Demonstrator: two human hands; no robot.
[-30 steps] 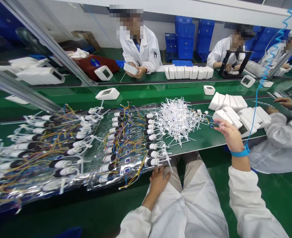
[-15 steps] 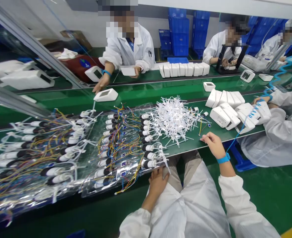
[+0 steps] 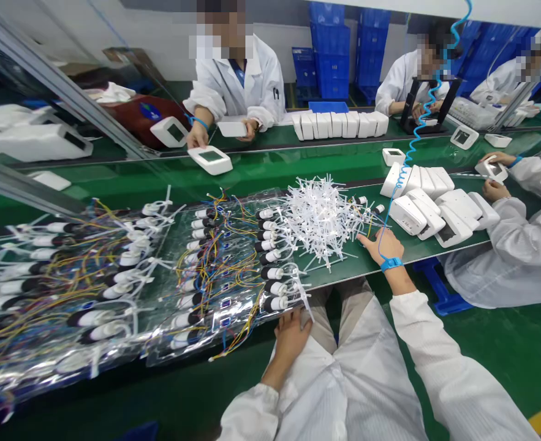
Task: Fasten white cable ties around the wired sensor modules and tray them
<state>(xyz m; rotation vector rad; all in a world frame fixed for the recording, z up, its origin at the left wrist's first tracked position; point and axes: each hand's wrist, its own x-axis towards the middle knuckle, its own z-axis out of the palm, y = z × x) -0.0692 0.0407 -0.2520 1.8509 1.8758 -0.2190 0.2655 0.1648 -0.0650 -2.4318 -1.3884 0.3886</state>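
My left hand (image 3: 292, 337) lies palm down by the bench's front edge, fingers spread and holding nothing. Right above it is a row of small white and black cylindrical parts (image 3: 277, 288) with coloured wires, on clear plastic film. My right hand (image 3: 386, 246), wearing a blue wrist strap (image 3: 391, 263), hovers low over the bench with the thumb stuck out from the other fingers; it looks open. Just beyond its fingers lies a small white cylindrical part (image 3: 379, 209) with wires, partly hidden by the hand. To its left is a heap of white cable ties (image 3: 318, 220).
White device housings (image 3: 435, 214) stand grouped at the right, near a co-worker's hands. More wired parts (image 3: 109, 275) cover the left bench. Across the green belt (image 3: 270, 168), another co-worker's hand holds a white device (image 3: 210, 160). A coiled blue cord (image 3: 419, 125) rises from my strap.
My right hand has moved left and forward, its thumb now apart. The facing co-worker has taken hold of a white device; the right-hand co-worker now holds one up. My left hand stays put.
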